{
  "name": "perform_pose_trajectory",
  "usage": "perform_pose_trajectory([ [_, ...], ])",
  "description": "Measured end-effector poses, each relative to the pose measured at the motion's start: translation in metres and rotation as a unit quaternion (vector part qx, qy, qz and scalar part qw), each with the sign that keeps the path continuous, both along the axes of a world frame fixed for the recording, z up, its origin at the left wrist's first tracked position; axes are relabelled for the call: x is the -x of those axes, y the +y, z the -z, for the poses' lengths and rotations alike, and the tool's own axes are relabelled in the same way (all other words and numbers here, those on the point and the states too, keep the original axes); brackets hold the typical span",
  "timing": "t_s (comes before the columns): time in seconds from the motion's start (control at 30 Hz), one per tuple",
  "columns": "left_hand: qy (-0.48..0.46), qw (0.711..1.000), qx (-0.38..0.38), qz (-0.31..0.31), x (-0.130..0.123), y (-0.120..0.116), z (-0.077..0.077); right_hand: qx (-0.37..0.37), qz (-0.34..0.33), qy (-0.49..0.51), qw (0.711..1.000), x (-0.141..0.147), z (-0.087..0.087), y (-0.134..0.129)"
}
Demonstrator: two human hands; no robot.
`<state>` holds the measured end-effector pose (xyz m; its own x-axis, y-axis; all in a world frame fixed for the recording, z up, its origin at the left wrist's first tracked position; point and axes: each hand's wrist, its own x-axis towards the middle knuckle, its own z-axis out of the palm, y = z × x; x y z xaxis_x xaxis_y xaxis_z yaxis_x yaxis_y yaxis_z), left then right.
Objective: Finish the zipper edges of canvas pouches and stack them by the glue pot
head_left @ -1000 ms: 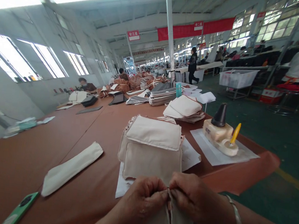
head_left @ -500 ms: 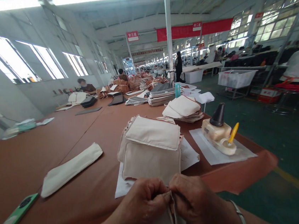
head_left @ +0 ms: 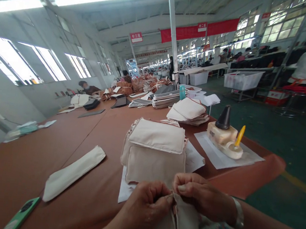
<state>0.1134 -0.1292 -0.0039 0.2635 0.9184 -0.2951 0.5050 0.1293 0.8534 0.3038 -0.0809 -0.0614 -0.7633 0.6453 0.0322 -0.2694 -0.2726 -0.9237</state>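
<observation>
My left hand point(head_left: 146, 205) and my right hand point(head_left: 201, 196) pinch the top edge of a beige canvas piece point(head_left: 183, 223) held upright above my lap, its lower part cut off by the picture. A metal bangle point(head_left: 237, 214) circles my right wrist. Just beyond my hands, a stacked pair of beige canvas pouches point(head_left: 154, 151) rests on white paper point(head_left: 125, 188). A long folded canvas strip point(head_left: 74, 173) lies to the left, apart from my hands.
The brown worktable point(head_left: 19, 162) runs far ahead, with a green phone point(head_left: 22, 213) at its near edge. A cream block with a black cone and yellow-handled tool point(head_left: 222, 134) sits right, beside stacked canvas pieces point(head_left: 187, 110). Seated workers and a white bin point(head_left: 242, 80) stand beyond.
My right hand has lifted slightly and opened its pinch a little, and the canvas edge now shows more between my hands. A standing person in the background has moved farther down the aisle.
</observation>
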Motion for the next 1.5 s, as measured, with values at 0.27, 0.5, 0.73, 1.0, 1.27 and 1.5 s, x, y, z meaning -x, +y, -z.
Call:
perform_pose_trajectory([
  [0.27, 0.055, 0.996, -0.064, -0.008, -0.004, -0.001, -0.002, -0.206, 0.059, -0.194, 0.957, -0.002, -0.027, -0.005],
  [0.5, -0.096, 0.993, 0.053, -0.039, -0.004, 0.003, 0.008, -0.034, 0.04, -0.093, 0.994, 0.005, -0.021, -0.005],
  [0.73, -0.064, 0.998, 0.026, 0.012, 0.009, 0.012, 0.009, -0.134, 0.076, -0.131, 0.979, 0.004, -0.02, -0.002],
  [1.0, 0.073, 0.997, -0.019, -0.001, 0.001, 0.014, 0.008, -0.235, 0.105, -0.213, 0.942, -0.001, -0.021, -0.002],
  [1.27, 0.07, 0.997, 0.007, 0.028, -0.001, 0.011, 0.021, -0.357, 0.176, -0.185, 0.899, 0.001, -0.003, -0.009],
  [1.5, -0.177, 0.976, 0.128, -0.013, -0.007, -0.003, 0.011, -0.498, 0.111, -0.068, 0.858, -0.015, -0.008, -0.006],
])
